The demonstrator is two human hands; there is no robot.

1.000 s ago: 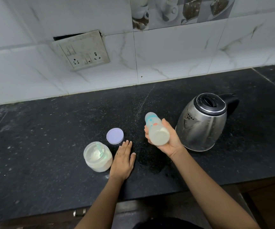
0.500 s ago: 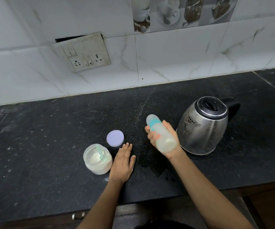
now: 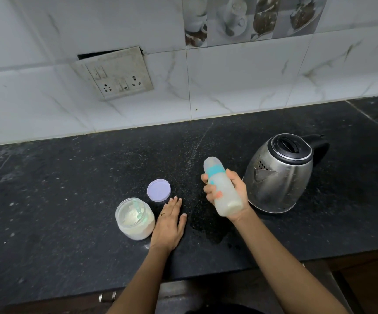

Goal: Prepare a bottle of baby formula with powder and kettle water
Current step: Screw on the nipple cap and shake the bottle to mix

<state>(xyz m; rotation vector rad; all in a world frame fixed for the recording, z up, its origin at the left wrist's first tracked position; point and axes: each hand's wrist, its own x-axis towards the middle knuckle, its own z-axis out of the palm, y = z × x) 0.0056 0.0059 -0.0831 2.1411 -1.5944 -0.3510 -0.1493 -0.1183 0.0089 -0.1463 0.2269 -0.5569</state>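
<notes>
Clenched round the capped bottle (image 3: 223, 188), my right hand (image 3: 230, 196) tilts it above the counter (image 3: 70, 200); kettle (image 3: 278, 173) just right of it, left hand (image 3: 168, 223) flat, jar (image 3: 134, 218) beside.

Capped milky bottle (image 3: 224, 189) tilted, open powder jar (image 3: 135, 218)

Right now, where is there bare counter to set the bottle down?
Widest bare countertop lies left of the powder jar. The strip between purple lid and tiled wall is also free. Crowded: jar, lid and left hand sit close together; a wet-looking patch lies between that hand and the kettle.
</notes>
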